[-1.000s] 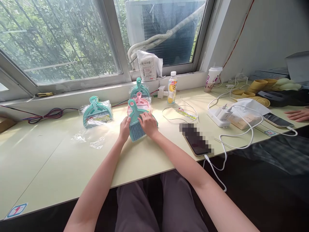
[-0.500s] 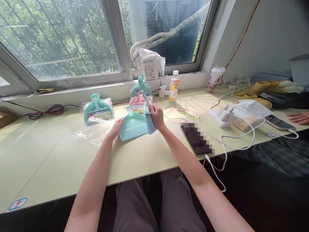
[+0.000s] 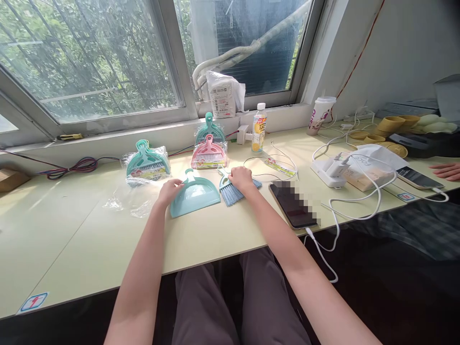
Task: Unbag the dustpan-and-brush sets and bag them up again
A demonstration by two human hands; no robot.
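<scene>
A light teal dustpan (image 3: 197, 195) lies on the table in front of me, its looped handle toward the window. My left hand (image 3: 169, 192) grips it at its upper left edge, fingers over the rim. Just to the right is a small hand brush (image 3: 231, 194) with blue-grey bristles, resting low at the tabletop. My right hand (image 3: 241, 177) is closed over the brush from above and hides its middle. Behind them stand a pink dustpan-and-brush set (image 3: 209, 155) and a teal dustpan-and-brush set (image 3: 208, 125), both in clear wrapping.
More wrapped teal sets (image 3: 147, 160) and crumpled clear plastic (image 3: 134, 201) lie at left. A drink bottle (image 3: 258, 129), a label card (image 3: 278, 166), a phone (image 3: 294, 206), a power strip (image 3: 327, 175) and white cables are at right. Another person's hand (image 3: 447, 171) rests at far right.
The brush has turned from upright to lying low, and has moved right, off the dustpan's edge. The dustpan has come down flatter and slightly toward me, with my left hand still on it.
</scene>
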